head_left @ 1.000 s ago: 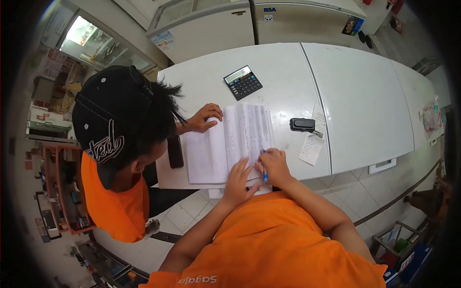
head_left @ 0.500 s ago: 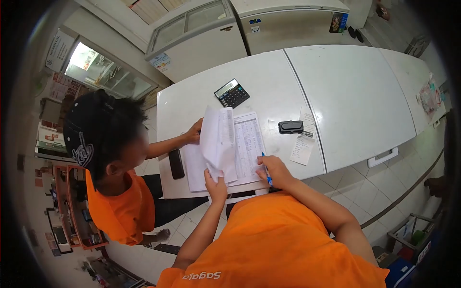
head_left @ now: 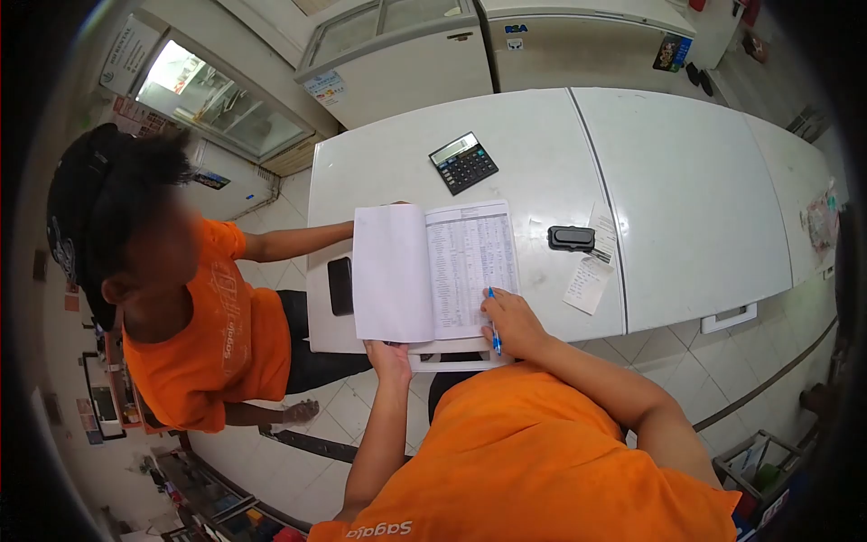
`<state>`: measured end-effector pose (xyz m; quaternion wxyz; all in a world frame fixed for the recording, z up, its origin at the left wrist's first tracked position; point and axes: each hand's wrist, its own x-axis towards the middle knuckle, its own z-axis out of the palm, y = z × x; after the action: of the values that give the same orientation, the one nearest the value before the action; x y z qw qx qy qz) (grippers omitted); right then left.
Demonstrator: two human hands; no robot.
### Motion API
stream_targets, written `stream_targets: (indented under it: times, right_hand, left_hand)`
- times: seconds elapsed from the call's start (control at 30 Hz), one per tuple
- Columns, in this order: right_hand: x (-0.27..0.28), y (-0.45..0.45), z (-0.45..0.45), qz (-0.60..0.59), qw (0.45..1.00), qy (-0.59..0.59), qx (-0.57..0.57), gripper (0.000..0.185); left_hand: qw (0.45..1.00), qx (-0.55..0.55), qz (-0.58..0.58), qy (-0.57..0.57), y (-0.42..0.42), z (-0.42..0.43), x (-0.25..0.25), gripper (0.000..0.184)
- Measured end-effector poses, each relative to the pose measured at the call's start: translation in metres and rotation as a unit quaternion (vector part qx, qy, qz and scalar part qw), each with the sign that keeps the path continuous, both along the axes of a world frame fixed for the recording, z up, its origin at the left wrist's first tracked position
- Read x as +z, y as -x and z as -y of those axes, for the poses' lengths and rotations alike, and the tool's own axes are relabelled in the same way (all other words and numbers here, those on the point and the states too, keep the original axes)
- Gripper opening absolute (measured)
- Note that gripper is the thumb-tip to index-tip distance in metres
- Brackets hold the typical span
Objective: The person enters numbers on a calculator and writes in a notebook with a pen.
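At left, a co-worker (head_left: 208,334) reaches to the left page's far edge. A phone (head_left: 340,286) lies just inside the table's (head_left: 686,208) left edge. The left hand (head_left: 388,361) meets the open booklet (head_left: 471,262) at its near-left corner; hidden fingers leave its grasp unclear. Tabletop separates the booklet from the calculator (head_left: 463,163), farther off. The right hand (head_left: 517,327) grips a blue pen (head_left: 496,336) at the near-right corner. Rightward, a strip of tabletop precedes the black case (head_left: 572,238).
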<state>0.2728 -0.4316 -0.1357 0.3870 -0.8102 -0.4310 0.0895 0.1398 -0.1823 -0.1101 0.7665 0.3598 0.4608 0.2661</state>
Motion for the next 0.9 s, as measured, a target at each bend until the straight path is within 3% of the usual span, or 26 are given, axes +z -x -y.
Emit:
stream_targets:
  times: [0.1,0.2,0.23,0.3,0.4,0.5,0.57,0.67,0.77,0.8,0.9]
  right_hand:
    - [0.003,-0.002,0.000,0.002,1.000,-0.003,-0.012,0.041]
    - [0.013,0.004,-0.001,0.044,0.993,0.046,-0.102,0.038]
    - [0.016,0.005,-0.002,0.058,0.986,0.073,-0.141,0.036]
    - [-0.010,0.004,-0.006,0.057,0.990,0.025,-0.125,0.035]
    - [0.005,-0.003,0.001,-0.007,0.988,-0.041,-0.151,0.033]
    - [0.021,-0.027,0.009,-0.047,0.975,-0.045,-0.213,0.030]
    - [0.033,-0.039,0.017,-0.091,0.962,-0.040,-0.256,0.030]
    - [0.031,-0.060,0.023,-0.024,0.965,-0.040,-0.256,0.030]
    - [0.032,-0.103,0.004,0.046,0.968,-0.103,-0.226,0.025]
    - [0.027,-0.124,-0.008,0.074,0.966,-0.127,-0.213,0.025]
    - [0.002,-0.196,-0.043,0.104,0.974,-0.115,-0.165,0.027]
  left_hand:
    - [0.998,0.010,-0.002,-0.057,-0.005,0.012,0.012,0.055]
    - [0.971,-0.040,0.113,-0.207,-0.005,0.028,0.005,0.073]
    - [0.928,-0.101,0.060,-0.353,-0.006,0.039,0.007,0.082]
    - [0.764,-0.218,-0.046,-0.606,-0.007,0.066,0.011,0.101]
    - [0.695,-0.383,-0.058,-0.606,-0.025,0.076,0.004,0.118]
    - [0.668,-0.351,-0.022,-0.656,-0.029,0.074,-0.044,0.116]
    - [0.629,-0.380,-0.071,-0.674,-0.033,0.073,-0.036,0.107]
    - [0.537,-0.452,-0.153,-0.696,-0.036,0.070,-0.032,0.101]
    - [0.492,-0.518,-0.189,-0.674,-0.038,0.075,-0.008,0.103]
    - [0.485,-0.527,-0.159,-0.680,-0.040,0.074,0.013,0.084]
    - [0.570,-0.519,0.016,-0.636,-0.029,0.037,-0.011,0.065]
